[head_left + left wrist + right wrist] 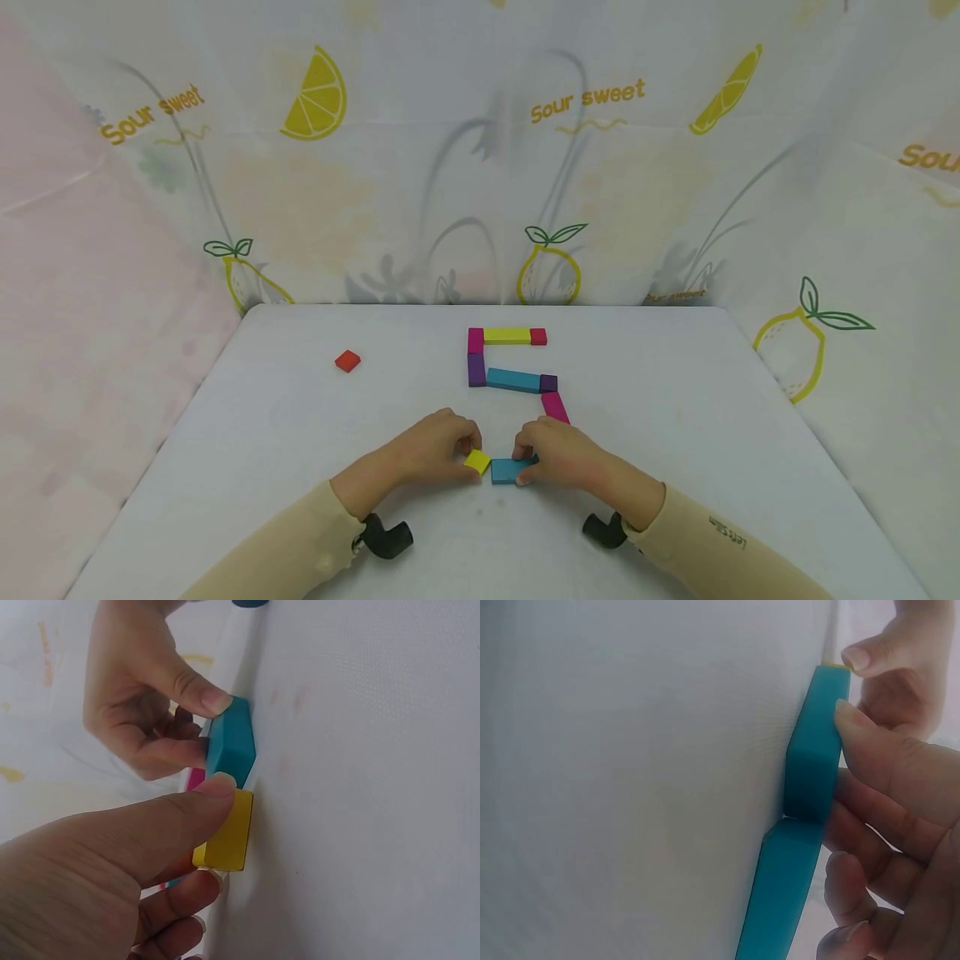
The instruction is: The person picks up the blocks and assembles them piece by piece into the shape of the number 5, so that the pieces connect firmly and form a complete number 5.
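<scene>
My left hand (438, 448) pinches a small yellow block (477, 462) between thumb and fingers, low over the white table. Just right of it, my right hand (561, 455) holds a blue block (506, 472), thumb on the near side and fingers on the far side. The yellow block's corner comes right up to the blue block's left end. In the right wrist view a second blue block (781, 896) lies end to end with the held one, at an angle; the right hand mostly hides it in the head view. A magenta block (555, 407) lies beyond the right fingers.
Farther back, a row of blocks bends round: red (538, 337), long yellow (507, 337), magenta (476, 341), purple (477, 370), long blue (513, 380) and dark purple (549, 383). A lone red block (347, 361) lies at the left. Behind the table (300, 417) hangs a lemon-print cloth (420, 167).
</scene>
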The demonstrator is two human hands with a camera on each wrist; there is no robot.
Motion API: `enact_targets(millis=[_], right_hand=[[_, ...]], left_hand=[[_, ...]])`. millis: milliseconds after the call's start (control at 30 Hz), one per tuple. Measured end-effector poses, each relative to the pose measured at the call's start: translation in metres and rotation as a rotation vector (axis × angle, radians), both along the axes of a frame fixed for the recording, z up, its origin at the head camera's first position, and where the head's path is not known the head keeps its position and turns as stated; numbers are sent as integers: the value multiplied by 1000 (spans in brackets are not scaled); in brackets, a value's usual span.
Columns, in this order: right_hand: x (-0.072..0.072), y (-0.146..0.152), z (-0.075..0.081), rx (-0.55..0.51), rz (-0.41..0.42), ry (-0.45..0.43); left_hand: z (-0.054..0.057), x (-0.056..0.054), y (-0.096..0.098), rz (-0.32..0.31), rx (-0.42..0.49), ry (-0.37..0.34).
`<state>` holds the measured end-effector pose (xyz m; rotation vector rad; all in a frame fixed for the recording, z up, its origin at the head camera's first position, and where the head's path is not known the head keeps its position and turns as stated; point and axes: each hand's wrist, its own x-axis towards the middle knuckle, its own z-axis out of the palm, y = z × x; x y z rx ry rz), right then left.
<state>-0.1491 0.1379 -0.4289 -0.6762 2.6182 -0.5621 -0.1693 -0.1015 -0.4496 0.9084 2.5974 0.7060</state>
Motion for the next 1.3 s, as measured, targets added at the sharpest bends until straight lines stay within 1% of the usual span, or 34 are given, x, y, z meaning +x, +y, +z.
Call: enact_targets(millis=[367,933,1300], right_hand=[[0,1,0,-5,4,4],[0,1,1,-6,-1,-3],[1,0,3,-8,-5,-7]], left_hand=[[4,1,1,0,-5,-5],[4,0,0,-5,-3,-12],[2,0,-1,-8,4,-17]])
